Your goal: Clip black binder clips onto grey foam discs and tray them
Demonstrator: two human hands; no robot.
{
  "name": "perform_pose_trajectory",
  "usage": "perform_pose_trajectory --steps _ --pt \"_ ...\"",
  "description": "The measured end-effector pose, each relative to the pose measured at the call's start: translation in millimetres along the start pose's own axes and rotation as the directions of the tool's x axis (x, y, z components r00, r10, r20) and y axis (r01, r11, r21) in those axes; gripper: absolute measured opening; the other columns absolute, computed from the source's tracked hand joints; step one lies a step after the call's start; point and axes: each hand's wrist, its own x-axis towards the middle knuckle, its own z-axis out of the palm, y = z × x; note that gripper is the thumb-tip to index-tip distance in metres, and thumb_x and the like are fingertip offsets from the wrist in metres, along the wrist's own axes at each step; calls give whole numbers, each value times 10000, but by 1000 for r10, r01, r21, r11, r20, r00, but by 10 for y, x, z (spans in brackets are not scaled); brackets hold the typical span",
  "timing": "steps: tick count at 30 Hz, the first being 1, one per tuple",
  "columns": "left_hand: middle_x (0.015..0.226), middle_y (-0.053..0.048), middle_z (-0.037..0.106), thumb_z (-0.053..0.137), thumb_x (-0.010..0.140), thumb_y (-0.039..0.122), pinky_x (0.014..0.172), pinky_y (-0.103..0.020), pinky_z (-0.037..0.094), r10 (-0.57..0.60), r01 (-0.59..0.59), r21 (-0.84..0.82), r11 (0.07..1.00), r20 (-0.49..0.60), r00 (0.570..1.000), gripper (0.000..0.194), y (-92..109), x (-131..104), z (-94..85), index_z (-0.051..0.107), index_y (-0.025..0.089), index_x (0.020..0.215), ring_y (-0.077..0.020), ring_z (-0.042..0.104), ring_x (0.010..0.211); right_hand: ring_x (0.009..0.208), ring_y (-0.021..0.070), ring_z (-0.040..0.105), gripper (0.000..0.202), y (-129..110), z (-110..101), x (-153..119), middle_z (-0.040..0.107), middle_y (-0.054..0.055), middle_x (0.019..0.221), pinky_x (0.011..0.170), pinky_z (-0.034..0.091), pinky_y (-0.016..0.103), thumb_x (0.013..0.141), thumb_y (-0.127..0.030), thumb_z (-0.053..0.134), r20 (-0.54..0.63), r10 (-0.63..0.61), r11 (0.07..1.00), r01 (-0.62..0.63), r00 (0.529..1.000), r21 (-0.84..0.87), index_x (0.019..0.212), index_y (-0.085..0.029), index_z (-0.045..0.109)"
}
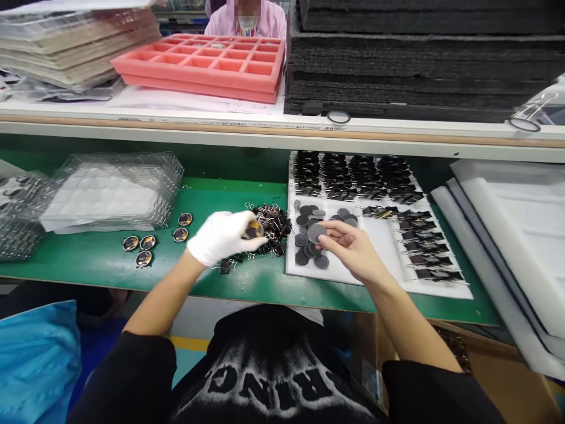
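My left hand (pixel 227 235), in a white glove, pinches a round piece (pixel 253 229) with a dark and golden face and a metallic rim. In my bare right hand (pixel 351 244) a grey round disc (pixel 316 233) is held between thumb and fingers, above the white tray (pixel 379 244). More grey and black discs (pixel 304 240) lie loose in that tray under the hand. Between my hands sits a heap of black binder clips (pixel 273 227) with silver wire handles. Several similar round pieces (pixel 143 258) rest on the green table to the left.
Rows of black binder clips (pixel 353 174) fill the tray's back and right side. Clear plastic trays (pixel 115 188) are stacked left; white trays (pixel 521 235) lean at right. A shelf (pixel 265 131) crosses above, bearing pink foam (pixel 203 65) and black sheets (pixel 397 70). A person (pixel 247 20) is opposite.
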Motion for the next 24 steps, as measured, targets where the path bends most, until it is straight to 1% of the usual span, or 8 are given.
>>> perform_pose_trajectory --steps 3,7,11,14,16,19,22,24 --pt "616 -24 625 612 958 611 559 -324 356 177 -173 93 980 -34 984 440 420 167 41 639 186 851 -203 638 565 753 183 707 318 -170 248 -34 754 29 846 729 573 341 891 -453 768 111 -56 994 65 992 -86 1113 -232 705" --pt "643 -31 611 525 1021 585 565 -340 352 345 -340 98 935 -44 938 441 650 165 177 609 177 877 -205 614 557 862 193 683 318 -149 398 -65 731 33 944 779 561 346 846 -386 798 133 -78 942 117 988 -314 1105 -245 677" --pt "772 -65 705 526 1044 531 645 -347 427 397 -397 27 918 -10 918 422 685 89 254 647 129 1093 -222 678 667 833 201 703 428 35 401 -42 760 51 971 717 580 341 804 -386 822 243 97 991 -72 965 -112 1176 -232 677" --pt "933 -84 763 531 1027 597 732 -349 477 290 -289 -105 952 -4 957 539 456 148 249 623 153 1318 -239 726 826 781 194 727 418 122 341 -18 784 47 889 729 590 341 731 -405 896 210 206 967 -232 956 108 1063 -208 737" --pt "1043 -91 771 471 1056 549 797 -348 490 36 -38 -129 991 -20 999 484 151 259 251 644 194 1335 -242 729 929 780 196 747 452 142 298 4 790 47 858 698 588 312 645 -406 961 132 272 919 -298 953 257 987 -199 751" --pt "1085 -105 758 439 1052 512 776 -340 471 -320 326 -71 943 88 943 451 -390 470 323 713 197 1221 -253 703 945 763 190 766 504 152 286 60 784 35 821 652 578 274 585 -434 1002 114 343 842 -359 932 402 956 -201 754" --pt "927 -66 741 533 975 588 691 -314 425 -271 340 -132 931 375 887 438 -792 622 453 741 202 983 -223 654 813 700 176 769 516 178 348 129 775 23 802 658 591 270 583 -529 993 161 375 786 -405 913 467 889 -200 738" --pt "824 -38 701 554 955 575 674 -306 405 -183 290 -210 934 415 891 419 -918 650 505 689 206 811 -193 605 741 630 162 747 529 203 400 169 749 13 732 591 555 243 587 -584 977 139 367 794 -387 920 469 831 -191 719"
